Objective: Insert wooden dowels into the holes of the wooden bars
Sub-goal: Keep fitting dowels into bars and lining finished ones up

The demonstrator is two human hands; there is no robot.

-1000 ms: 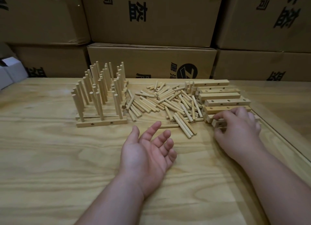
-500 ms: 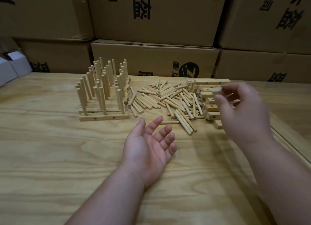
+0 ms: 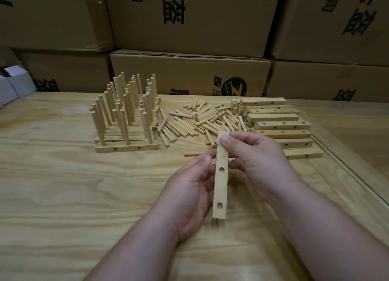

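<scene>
The person is holding one wooden bar on end above the near middle of the bench, its two visible holes facing the camera. The right hand is pinching the bar's far end, thumb on its face; the left hand is curling its grip around the bar's left edge lower down. The bar looks light, stiff and dry, unlikely to slip or bend, so holding it by the edges, clear of the holes, seems best. Loose dowels are lying in a pile just beyond, finished bars standing far left, empty bars stacked far right.
</scene>
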